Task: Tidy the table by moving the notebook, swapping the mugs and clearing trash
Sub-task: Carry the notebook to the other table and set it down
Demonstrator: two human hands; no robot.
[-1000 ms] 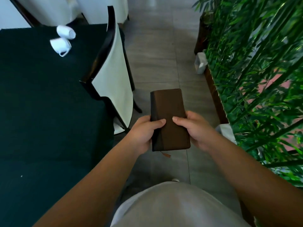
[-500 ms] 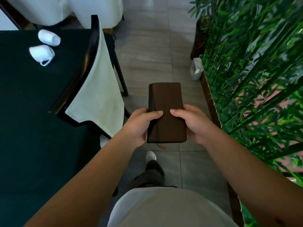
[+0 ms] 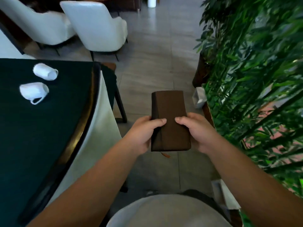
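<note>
notebook (image 3: 169,118): brown, closed, held up in the middle of the frame over the grey tiled floor (image 3: 147,76), not on any surface. Long side runs away from the camera, spine on its left. A little orange ribbon marker (image 3: 165,155) dangles off the near edge.

left hand (image 3: 144,133): wrapped round the notebook's left edge near the bottom corner, thumb laid flat across the cover pointing right. Solid grip, fingers tucked underneath so I can't see them.

right hand (image 3: 197,130): same deal on the right edge, thumb on top pointing left. The two thumb tips are close but not touching.

table (image 3: 41,136): dark green top, fills the left side of the frame, well apart from the notebook.

mugs: two white ones in the upper left, both tipped on their sides on the green top. Far mug (image 3: 45,72) has its mouth facing right. Near mug (image 3: 33,91) has its handle sticking out toward the lower right. They sit near each other, not touching.

chair at the table (image 3: 98,128): dark curved back with a cream panel, pushed right up against the table edge, between table and hands.

white armchairs (image 3: 96,27): two of them, top left, past the table.

plants (image 3: 254,71): leafy green wall all down the right side, with a white box-ish thing (image 3: 199,97) at its base just right of the notebook. Can't tell what that is.

trash: can't make out any for sure.
</note>
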